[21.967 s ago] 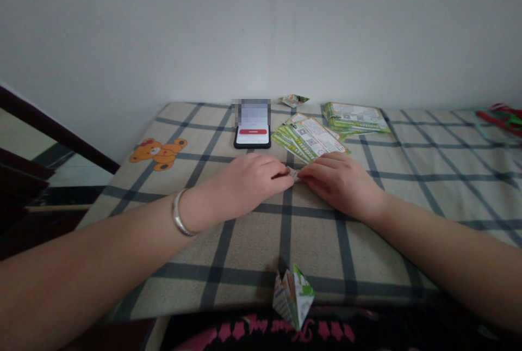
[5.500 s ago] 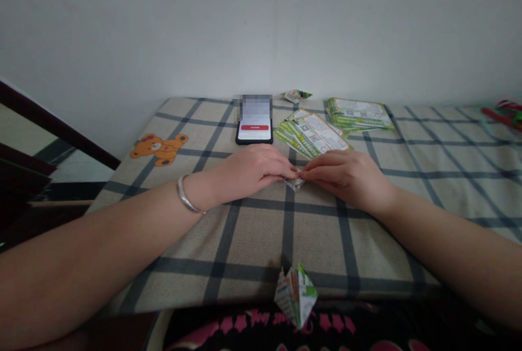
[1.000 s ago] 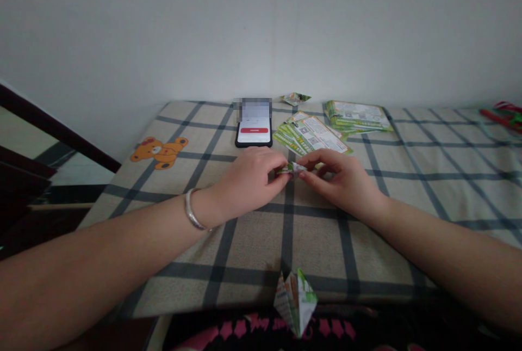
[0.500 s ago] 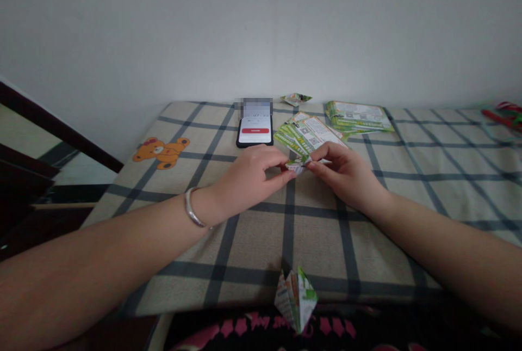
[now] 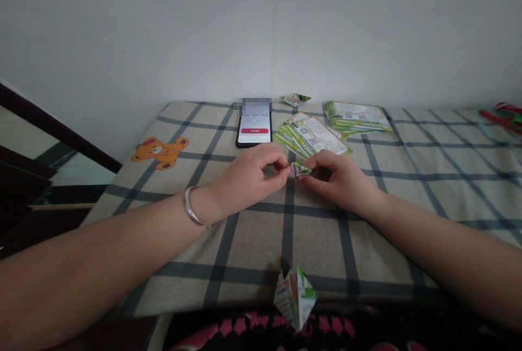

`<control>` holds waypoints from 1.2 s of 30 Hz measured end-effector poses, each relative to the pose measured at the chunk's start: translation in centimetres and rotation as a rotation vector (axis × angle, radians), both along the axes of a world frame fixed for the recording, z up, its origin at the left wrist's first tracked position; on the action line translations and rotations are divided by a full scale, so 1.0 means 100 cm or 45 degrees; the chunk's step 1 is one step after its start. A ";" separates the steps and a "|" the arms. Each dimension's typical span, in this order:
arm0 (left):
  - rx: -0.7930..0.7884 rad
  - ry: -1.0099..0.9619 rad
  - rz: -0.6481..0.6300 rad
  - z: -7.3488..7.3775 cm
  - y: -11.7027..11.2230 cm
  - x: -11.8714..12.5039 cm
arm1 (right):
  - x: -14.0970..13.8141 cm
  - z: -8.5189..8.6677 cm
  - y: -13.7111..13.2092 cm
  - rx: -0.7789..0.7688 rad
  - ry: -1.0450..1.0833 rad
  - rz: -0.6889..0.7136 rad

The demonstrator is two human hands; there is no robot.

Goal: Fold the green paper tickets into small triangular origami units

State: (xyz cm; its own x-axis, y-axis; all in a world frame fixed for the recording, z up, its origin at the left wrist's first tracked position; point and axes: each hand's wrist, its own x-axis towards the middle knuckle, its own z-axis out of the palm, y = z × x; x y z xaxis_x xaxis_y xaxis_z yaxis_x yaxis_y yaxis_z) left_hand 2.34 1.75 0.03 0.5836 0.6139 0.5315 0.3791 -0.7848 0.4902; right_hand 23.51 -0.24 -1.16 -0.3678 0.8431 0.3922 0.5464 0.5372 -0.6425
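Note:
My left hand [image 5: 248,179] and my right hand [image 5: 340,179] meet over the middle of the checked table cover [image 5: 244,242]. Both pinch a small folded piece of green and white paper [image 5: 297,170], held just above the cloth. The left fingers close on its left end, the right fingers on its right end. A silver bangle [image 5: 191,207] sits on my left wrist. Much of the paper is hidden between the fingertips.
A finished folded paper shape [image 5: 294,296] stands at the near table edge. Behind my hands lie a phone [image 5: 253,128], fanned green leaflets [image 5: 310,137], a leaflet stack [image 5: 354,117] and a small folded piece [image 5: 294,99]. Red and green items [image 5: 505,117] lie far right. A bear print [image 5: 160,151] marks the cloth.
The hands lifted the small folded paper off the cloth, where they were pressing it flat seconds ago, and now turn it between the fingertips; over the last half second it dropped slightly.

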 end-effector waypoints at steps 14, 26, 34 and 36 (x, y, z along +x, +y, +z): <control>0.097 0.092 -0.022 0.000 -0.003 0.001 | -0.002 0.007 -0.004 0.180 0.008 0.052; 0.028 0.104 -0.050 -0.001 -0.003 0.001 | -0.004 0.008 -0.007 0.252 -0.070 0.042; 0.021 0.094 -0.058 0.002 -0.005 0.002 | -0.002 0.011 -0.009 0.359 -0.101 0.104; 0.017 0.099 -0.060 0.003 -0.006 0.002 | -0.001 0.010 -0.008 0.370 -0.117 0.105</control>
State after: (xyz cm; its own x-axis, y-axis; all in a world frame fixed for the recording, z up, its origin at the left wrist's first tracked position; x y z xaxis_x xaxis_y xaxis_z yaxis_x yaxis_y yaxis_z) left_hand 2.58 1.18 0.37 0.6517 0.5779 0.4913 0.3780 -0.8090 0.4501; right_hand 23.37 -1.06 -0.20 -0.4753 0.6663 0.5746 0.5420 0.7362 -0.4054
